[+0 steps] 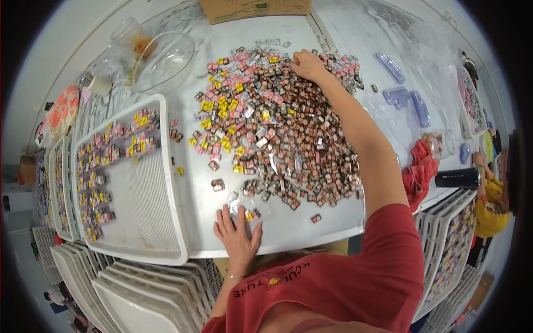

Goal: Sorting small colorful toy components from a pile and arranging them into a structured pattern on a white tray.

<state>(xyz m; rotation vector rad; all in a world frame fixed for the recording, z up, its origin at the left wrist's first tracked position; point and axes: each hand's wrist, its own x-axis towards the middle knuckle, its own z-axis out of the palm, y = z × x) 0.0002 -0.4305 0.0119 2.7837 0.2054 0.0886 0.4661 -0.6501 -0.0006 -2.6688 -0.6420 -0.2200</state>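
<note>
your right hand (307,64) reaches across to the far edge of the heap of small wrapped pieces (277,127), fingers curled down into them; whether it has pinched any you cannot tell. your left hand (237,233) lies flat and spread on the near edge of the table (327,219), fingertips touching a few loose clear wrappers (244,210), holding nothing.

the heap covers the middle of the table, yellow and pink pieces toward its left, brown ones to the right. these pieces look light and glossy, likely slippery and quick to scatter, so a pinch on the flat sides of one piece should serve better than a scoop.

just left of the heap sits a white mesh tray (161,222) with rows of sorted pieces along its far side, more trays beside and below it. a clear bowl (166,58) stands at the far left, a cardboard box (252,8) beyond, a red cloth (419,169) and a black cylinder (456,178) to the right. the tabletop is pale and smooth. another person works at the right rim.
</note>
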